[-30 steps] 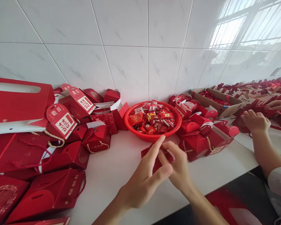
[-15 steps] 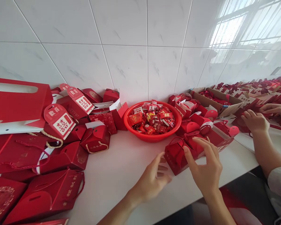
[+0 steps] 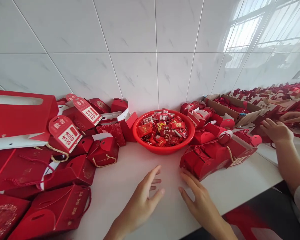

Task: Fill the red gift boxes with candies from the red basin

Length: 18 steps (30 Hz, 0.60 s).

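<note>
My left hand (image 3: 146,200) hovers over the white table with its fingers apart and nothing in it. My right hand (image 3: 198,196) is also open, its fingertips beside the near end of a red gift box (image 3: 198,163) with a dark red cord on top; whether they touch it I cannot tell. Beyond both hands stands a red plastic basket (image 3: 162,150) filled with wrapped candies (image 3: 165,130). To the left, a small red box (image 3: 103,151) with a gold rope handle is the nearest of a pile.
Red boxes (image 3: 52,206) are heaped along the left. On the right are more boxes and a cardboard carton (image 3: 247,117) holding red items. Another person's hands (image 3: 277,130) work among bags at far right. A tiled wall (image 3: 132,73) rises behind the table (image 3: 102,200).
My right hand has come off the corded red box and moved down and left, towards me. My left hand has drawn back leftward. The view has shifted slightly.
</note>
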Available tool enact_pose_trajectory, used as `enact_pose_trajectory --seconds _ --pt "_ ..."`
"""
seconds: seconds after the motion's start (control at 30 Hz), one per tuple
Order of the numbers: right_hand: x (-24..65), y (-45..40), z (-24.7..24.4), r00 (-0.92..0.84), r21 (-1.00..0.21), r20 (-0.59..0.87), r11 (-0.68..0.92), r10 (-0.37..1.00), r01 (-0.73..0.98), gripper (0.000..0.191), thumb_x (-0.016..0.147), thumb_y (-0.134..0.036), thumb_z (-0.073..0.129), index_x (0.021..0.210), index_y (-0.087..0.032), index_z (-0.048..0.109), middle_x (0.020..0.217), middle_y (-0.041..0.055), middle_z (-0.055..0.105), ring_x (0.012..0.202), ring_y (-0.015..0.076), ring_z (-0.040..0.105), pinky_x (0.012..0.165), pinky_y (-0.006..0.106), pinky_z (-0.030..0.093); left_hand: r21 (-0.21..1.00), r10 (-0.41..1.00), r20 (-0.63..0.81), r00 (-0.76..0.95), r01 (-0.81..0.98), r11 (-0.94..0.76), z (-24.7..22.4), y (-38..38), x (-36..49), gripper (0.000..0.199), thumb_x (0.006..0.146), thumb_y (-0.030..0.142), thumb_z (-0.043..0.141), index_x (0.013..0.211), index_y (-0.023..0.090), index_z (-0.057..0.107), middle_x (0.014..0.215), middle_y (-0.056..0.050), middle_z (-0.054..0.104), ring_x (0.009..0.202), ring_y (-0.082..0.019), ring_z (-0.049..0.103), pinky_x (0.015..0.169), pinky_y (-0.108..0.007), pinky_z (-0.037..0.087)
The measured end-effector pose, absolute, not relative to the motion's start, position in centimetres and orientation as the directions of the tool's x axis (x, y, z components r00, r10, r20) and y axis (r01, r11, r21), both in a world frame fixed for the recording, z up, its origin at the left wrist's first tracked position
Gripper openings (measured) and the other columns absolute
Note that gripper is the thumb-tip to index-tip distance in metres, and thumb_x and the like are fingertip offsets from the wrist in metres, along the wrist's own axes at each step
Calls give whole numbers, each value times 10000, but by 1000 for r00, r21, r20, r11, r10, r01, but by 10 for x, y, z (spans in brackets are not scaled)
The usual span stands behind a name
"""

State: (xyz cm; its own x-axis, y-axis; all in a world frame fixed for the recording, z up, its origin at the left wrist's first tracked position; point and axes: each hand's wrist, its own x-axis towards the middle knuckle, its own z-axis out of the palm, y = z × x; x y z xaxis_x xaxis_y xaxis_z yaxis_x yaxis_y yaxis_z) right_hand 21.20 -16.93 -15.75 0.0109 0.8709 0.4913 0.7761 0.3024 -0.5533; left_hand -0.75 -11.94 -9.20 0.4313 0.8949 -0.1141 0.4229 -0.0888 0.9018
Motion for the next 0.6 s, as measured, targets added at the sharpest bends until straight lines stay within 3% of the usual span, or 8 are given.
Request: enact_pose_trajectory --seconds 0.13,0.3,0.5,0.6 --pt "233 -163 -160 33 -517 532 293 846 804 332 987 -307 534 1265 -185 669 1299 148 705 1164 277 706 935 415 629 828 909 2 416 509 -235 -80 -136 -41 423 947 386 576 1368 362 607 1349 -69 679 1164 -268 693 932 -397 618" --pt "255 -154 -168 20 -441 625 332 780 834 297 975 -373 538 1173 -229 705 1178 124 758 1030 285 756 825 411 659 671 896 175 408 617 -411 -63 -165 -83 364 929 358 610 1277 440 676 1284 16 726 1177 -242 698 1009 -338 584" --pt "251 -140 -163 -125 -364 633 436 764 823 290 978 -408 531 1157 -258 702 1160 110 766 969 279 773 732 367 673 476 912 239 333 779 -409 -30 -193 -126 358 916 323 629 1235 468 700 1215 64 758 1081 -216 743 935 -261 609" --pt "240 -131 -146 -229 -340 632 530 741 777 281 978 -390 542 1167 -263 706 1168 96 766 949 259 779 734 340 670 393 895 406 187 848 -356 -15 -198 -154 319 903 361 644 1193 471 715 1174 86 770 1049 -214 751 916 -265 615"
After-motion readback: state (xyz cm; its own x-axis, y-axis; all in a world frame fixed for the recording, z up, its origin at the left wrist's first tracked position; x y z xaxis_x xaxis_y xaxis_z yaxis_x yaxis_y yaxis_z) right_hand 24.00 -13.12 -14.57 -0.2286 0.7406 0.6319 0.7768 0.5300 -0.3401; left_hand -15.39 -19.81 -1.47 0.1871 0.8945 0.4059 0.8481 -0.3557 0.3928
